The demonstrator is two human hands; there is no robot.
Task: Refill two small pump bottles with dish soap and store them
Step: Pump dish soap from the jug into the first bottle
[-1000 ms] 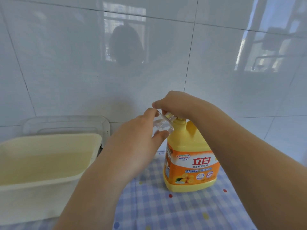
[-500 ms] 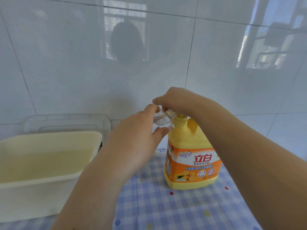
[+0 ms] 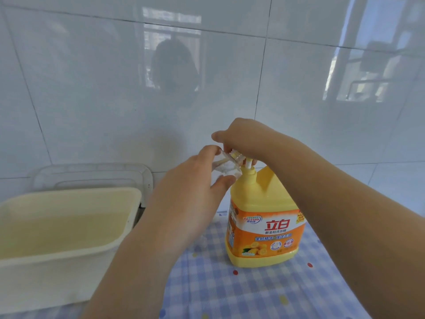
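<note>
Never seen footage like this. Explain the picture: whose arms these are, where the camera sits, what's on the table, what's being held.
No machine here: a person works bare-handed, filmed by a wide-angle camera on their head, looking down past both arms. On the checked tablecloth stand a yellow dish soap jug and, left of it, a cream plastic tub; a clear lid stands behind it. The left hand pinches a small clear bottle between thumb and fingers, right at the jug's pump head. The right hand curls over that pump head.
</note>
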